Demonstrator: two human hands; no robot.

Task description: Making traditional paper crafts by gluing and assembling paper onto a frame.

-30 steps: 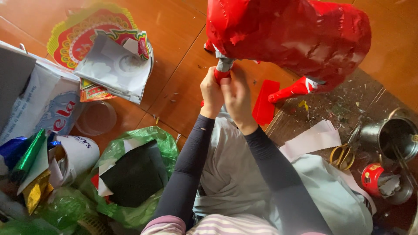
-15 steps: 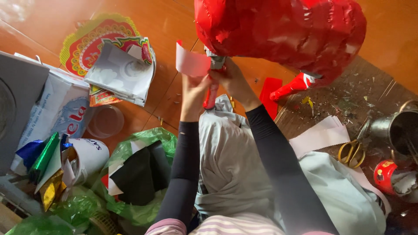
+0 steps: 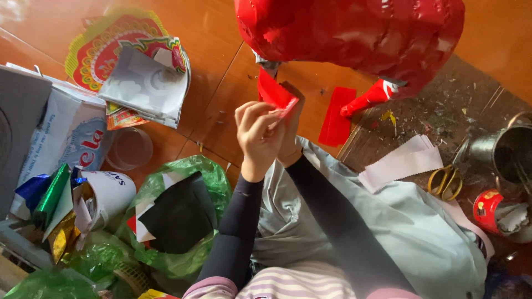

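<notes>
We see both hands raised together just below the big red foil-covered figure (image 3: 354, 33). The left hand (image 3: 259, 133) pinches a small red paper strip (image 3: 275, 93) by its lower edge, and the right hand (image 3: 291, 135) sits behind it, fingers mostly hidden, so we cannot tell its grip. Held so close to the figure's leg stub, the strip looks ready for pasting. On the wooden floor (image 3: 221, 77), a green plastic bag (image 3: 183, 221) holds black and white paper scraps, a white cup (image 3: 108, 196) holds coloured foil, and a metal pot (image 3: 507, 152) stands by yellow-handled scissors (image 3: 446, 180).
</notes>
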